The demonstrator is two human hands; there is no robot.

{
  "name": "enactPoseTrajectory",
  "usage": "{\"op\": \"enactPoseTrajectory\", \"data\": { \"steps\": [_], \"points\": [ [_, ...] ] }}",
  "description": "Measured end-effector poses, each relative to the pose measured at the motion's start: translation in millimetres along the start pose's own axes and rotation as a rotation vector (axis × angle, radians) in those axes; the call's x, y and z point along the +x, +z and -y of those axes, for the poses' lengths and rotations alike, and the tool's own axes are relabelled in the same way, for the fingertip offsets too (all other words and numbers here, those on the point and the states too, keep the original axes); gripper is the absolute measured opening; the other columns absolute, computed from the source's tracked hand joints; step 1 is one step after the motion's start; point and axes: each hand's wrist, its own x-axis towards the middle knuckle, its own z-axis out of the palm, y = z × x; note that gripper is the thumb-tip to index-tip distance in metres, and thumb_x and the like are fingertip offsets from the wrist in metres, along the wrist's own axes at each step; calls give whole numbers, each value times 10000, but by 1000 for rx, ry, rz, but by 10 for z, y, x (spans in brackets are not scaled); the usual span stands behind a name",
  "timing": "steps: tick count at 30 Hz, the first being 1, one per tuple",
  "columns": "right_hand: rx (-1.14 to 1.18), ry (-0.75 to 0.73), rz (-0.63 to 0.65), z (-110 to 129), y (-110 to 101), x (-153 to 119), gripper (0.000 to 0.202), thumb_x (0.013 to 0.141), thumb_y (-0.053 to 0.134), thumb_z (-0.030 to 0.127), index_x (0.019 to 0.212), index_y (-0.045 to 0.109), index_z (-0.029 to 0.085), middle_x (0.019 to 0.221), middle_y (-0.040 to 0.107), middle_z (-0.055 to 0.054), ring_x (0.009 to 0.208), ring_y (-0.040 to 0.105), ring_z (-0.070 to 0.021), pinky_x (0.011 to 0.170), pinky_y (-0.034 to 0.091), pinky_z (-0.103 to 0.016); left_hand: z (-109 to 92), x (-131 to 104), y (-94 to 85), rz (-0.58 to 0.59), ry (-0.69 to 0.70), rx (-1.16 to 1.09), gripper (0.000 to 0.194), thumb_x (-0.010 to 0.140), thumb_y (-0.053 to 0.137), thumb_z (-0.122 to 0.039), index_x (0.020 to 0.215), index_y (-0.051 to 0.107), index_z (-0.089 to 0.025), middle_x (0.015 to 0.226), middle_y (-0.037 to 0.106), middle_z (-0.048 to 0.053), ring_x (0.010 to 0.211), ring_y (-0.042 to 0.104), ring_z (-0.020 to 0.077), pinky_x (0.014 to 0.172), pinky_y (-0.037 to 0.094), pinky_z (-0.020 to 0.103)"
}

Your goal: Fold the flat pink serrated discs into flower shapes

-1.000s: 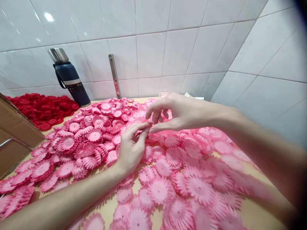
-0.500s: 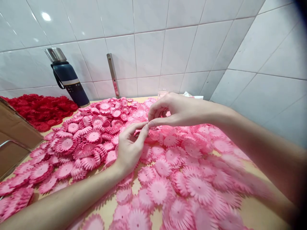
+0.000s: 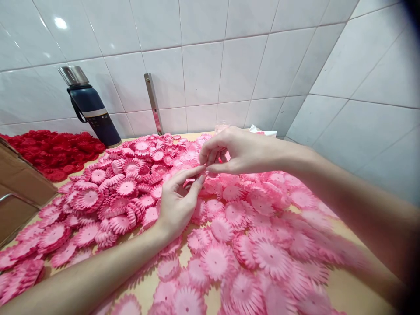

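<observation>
Around the fingers (image 3: 194,191), discs (image 3: 215,262) are pink with paler centres; well left, pieces (image 3: 59,151) are red, the bottle (image 3: 95,124) navy, pale-banded.

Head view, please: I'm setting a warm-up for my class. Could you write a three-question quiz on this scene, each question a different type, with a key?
1. Multiple choice: what stands between the red pile and the metal strip?
a) a lamp
b) a blue bottle
c) a clock

2. True or false: the left hand and the right hand have their fingertips close together.

3. Fill the gap: the frilled discs spread around the hands are ____ in colour.

Key: 1. b; 2. True; 3. pink
</observation>
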Motion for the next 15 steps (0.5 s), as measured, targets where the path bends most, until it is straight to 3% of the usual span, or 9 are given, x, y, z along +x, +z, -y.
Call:
{"op": "enactPoseTrajectory", "data": {
  "steps": [7, 15],
  "points": [
    [-196, 12, -154, -13, 24, 19, 149, 692, 578, 87, 799, 643, 168, 651, 603, -12, 638, 537, -142, 579, 370, -274, -30, -7, -13, 0, 3, 1, 158, 821, 611, -128, 957, 667, -185, 938, 681, 37, 839, 624, 131, 776, 513, 250],
    [-348, 87, -320, -59, 75, 83, 168, 715, 493, 77, 803, 601, 170, 681, 589, -42, 629, 524, -164, 575, 372, -300, -3, -30, -35, -27, 54, 14, 129, 835, 565, -110, 919, 620, -191, 907, 627, 26, 834, 588, 129, 761, 473, 243]
  ]
}}
